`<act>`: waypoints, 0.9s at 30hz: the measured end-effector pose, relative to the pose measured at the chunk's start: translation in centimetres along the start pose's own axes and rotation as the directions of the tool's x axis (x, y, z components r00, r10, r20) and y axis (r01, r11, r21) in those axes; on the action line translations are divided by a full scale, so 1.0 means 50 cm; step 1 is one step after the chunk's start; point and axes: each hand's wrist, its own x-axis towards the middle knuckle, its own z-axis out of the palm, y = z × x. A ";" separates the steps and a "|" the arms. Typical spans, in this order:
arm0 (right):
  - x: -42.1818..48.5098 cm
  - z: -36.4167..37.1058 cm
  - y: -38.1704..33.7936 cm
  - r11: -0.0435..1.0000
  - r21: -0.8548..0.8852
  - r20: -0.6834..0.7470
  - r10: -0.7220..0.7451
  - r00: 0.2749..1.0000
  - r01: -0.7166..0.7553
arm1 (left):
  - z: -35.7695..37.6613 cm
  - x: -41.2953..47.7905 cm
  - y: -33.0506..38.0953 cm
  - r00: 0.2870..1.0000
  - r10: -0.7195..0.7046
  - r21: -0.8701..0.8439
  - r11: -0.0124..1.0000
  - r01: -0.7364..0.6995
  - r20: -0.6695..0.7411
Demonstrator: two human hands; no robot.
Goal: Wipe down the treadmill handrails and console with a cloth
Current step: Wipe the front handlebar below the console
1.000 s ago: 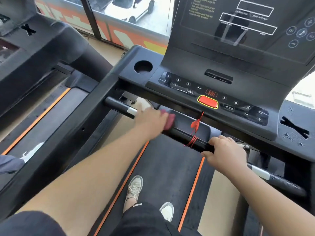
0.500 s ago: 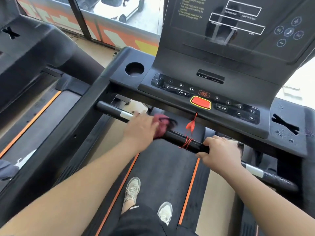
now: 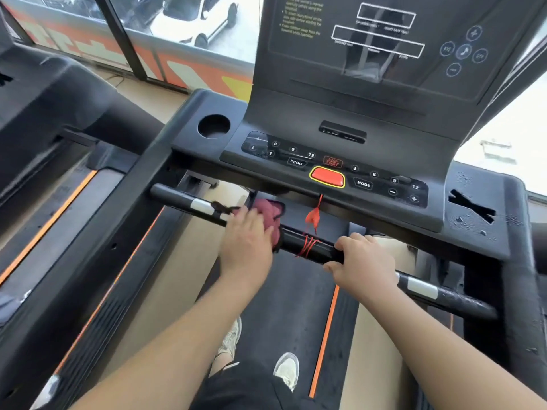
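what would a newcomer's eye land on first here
Probably the bright orange-red button, ringed in yellow at the middle of the console keypad, with a red cord hanging below it down to the black handrail. Next come the hands on that rail: the left hand presses a dark red cloth against it, and the right hand grips it right of the cord.

Cloth [image 3: 270,216] on handrail [image 3: 307,247] below console [image 3: 340,170] — left hand [image 3: 245,244] over it, right hand [image 3: 364,264] beside.
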 end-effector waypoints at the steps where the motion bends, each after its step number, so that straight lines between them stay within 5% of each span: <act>1: 0.000 0.001 0.002 1.000 0.008 -0.004 -0.002 1.000 0.002 | 0.014 -0.026 0.041 0.999 0.034 -0.034 0.999 -0.034 -0.011; 7: -0.016 0.009 0.016 0.997 0.067 -0.009 -0.021 1.000 0.022 | 0.019 -0.072 0.000 0.934 0.358 -0.117 0.927 -0.355 0.000; 10: -0.045 0.013 0.039 0.938 0.345 -0.056 -0.001 0.998 0.020 | -0.018 -0.097 -0.034 0.992 0.065 -0.182 0.982 -0.045 0.106; 13: -0.094 0.017 0.047 0.834 0.543 -0.247 0.044 0.968 0.100 | -0.057 -0.155 0.039 0.958 -0.131 -0.445 0.864 0.236 0.253; 15: -0.121 0.015 0.038 0.653 0.754 -0.161 0.084 0.983 0.068 | -0.083 -0.180 0.120 0.961 -0.068 -0.607 0.762 0.224 0.270; 18: -0.146 -0.017 0.027 0.174 0.969 0.172 0.034 0.984 -0.176 | -0.110 -0.187 0.225 0.941 0.086 -0.779 0.587 0.219 0.329; 20: -0.159 -0.028 0.032 0.066 0.976 0.201 0.092 0.975 -0.208 | -0.131 -0.185 0.262 0.912 0.258 -0.857 0.489 0.161 0.318; 23: -0.159 -0.022 0.058 0.104 0.981 0.126 0.280 0.952 -0.161 | -0.137 -0.185 0.253 0.856 0.402 -0.862 0.499 0.092 0.324; 27: -0.146 -0.083 0.084 0.365 0.930 -0.200 0.417 0.886 0.038 | -0.109 -0.167 0.181 0.926 0.187 -0.750 0.647 0.135 0.328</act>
